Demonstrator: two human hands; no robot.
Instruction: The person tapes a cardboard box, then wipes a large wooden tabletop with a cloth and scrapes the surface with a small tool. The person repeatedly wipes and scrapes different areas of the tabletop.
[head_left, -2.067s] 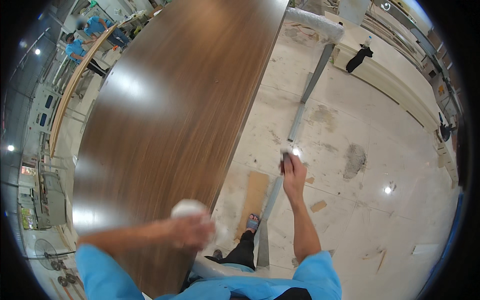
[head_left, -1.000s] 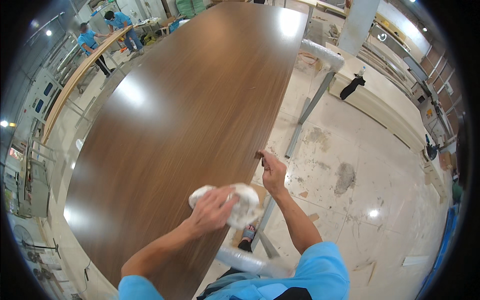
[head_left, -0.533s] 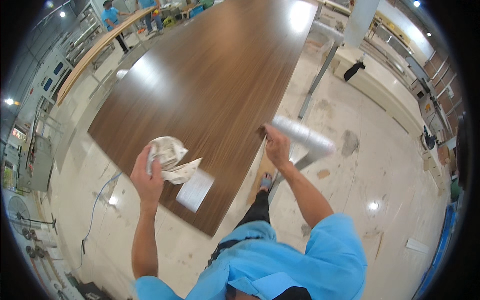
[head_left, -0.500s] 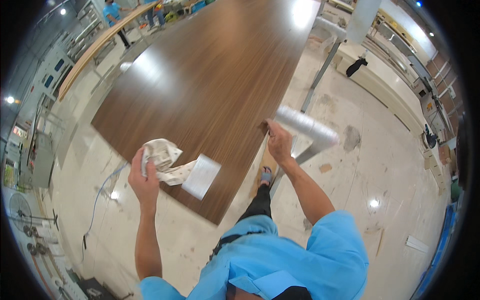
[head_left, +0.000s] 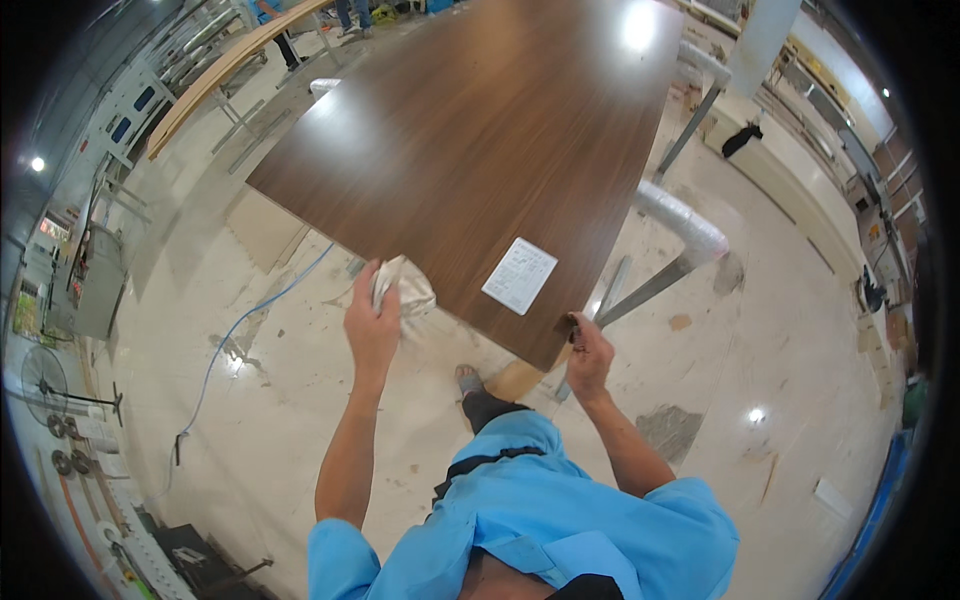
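Note:
A large panel with a dark brown wood-grain face (head_left: 450, 150) lies flat in front of me, its near corner pointing toward my body. At its near left edge my left hand (head_left: 372, 325) grips a crumpled whitish cloth (head_left: 407, 284), which hangs partly off the edge. My right hand (head_left: 592, 355) is closed at the near right edge, close to the corner. Its fingers pinch a small dark brown piece (head_left: 572, 326), too small to tell its kind. A white printed sheet (head_left: 520, 275) rests on the panel between my hands.
Plastic-wrapped support arms (head_left: 685, 218) on metal legs stick out at the panel's right. A blue cable (head_left: 262, 303) crosses the floor at left. A long light-topped table (head_left: 225, 75) stands far left, with people beyond. A standing fan (head_left: 45, 385) is at the left rim.
The cloth has come off the sheet and moved to the panel's left edge with my left hand. My right hand has come nearer the close corner. My view has shifted.

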